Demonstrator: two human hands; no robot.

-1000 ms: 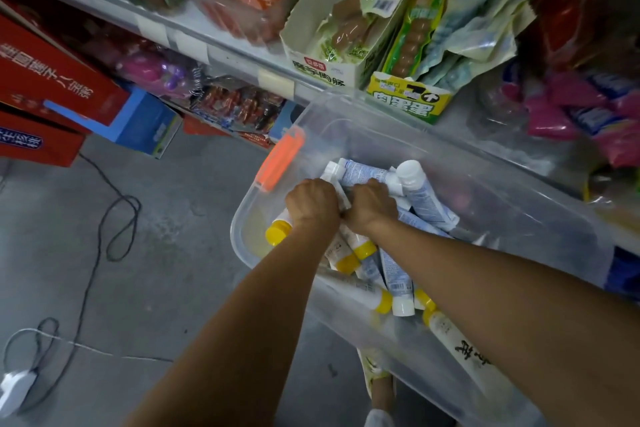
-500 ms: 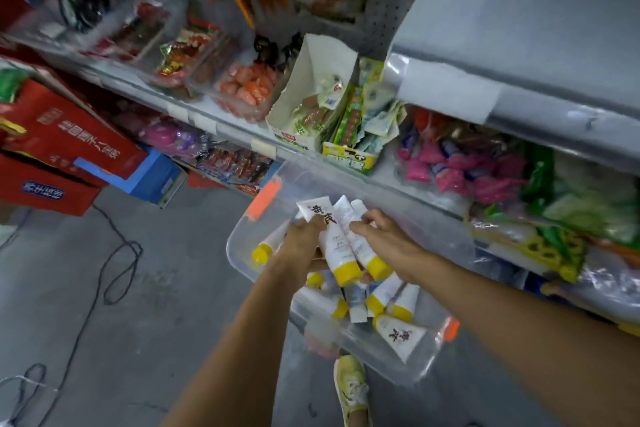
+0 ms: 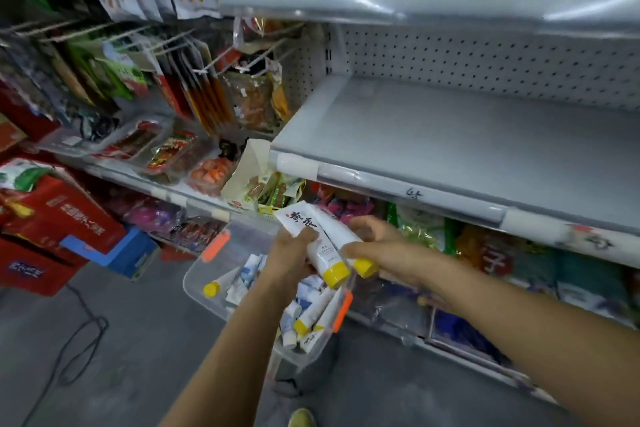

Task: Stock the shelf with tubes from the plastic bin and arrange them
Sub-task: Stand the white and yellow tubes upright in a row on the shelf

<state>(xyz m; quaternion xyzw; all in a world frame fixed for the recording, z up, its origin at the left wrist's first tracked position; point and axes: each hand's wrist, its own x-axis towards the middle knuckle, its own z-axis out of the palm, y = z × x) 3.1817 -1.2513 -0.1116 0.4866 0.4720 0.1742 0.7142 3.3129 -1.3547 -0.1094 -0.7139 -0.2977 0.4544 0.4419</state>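
Red cartons (image 3: pixel 59 218) stand on the floor at the left edge, with a black cable (image 3: pixel 83 340) looping over the concrete beside them. The clear plastic bin (image 3: pixel 195 282), fitted with orange latches (image 3: pixel 214 246), sits low in front of the bottom shelving. Loose tubes lie heaped inside it, some white with yellow caps and some blue and white.

Above the bin, the left hand (image 3: pixel 289 255) curls its fingers round the lower body of a white tube (image 3: pixel 300 222) printed with black characters. Its yellow cap (image 3: pixel 336 274) points back toward the person. A second white tube (image 3: pixel 337 231) touches it on the right, pinched between the thumb and bent fingers of the right hand (image 3: pixel 377 246). Both tubes are out of the bin and below the front edge of the grey shelf (image 3: pixel 450 135). No tube lies on the part of its deck that shows.

Probable faults:
- The tubes look smooth and lie side by side, so a slack grip on the way up could drop one into the bin or onto the floor.
- A tube's crimped end could catch the shelf's projecting front edge.
- A tube stood on its cap could topple and roll on the bare deck.

Not determinable:
- The left fingertips are behind the tube.
- The forearms cover the bin's near corner, so the remaining tubes cannot be counted.
- What supports the bin is unclear.
- The frame cuts off the shelf's right end.
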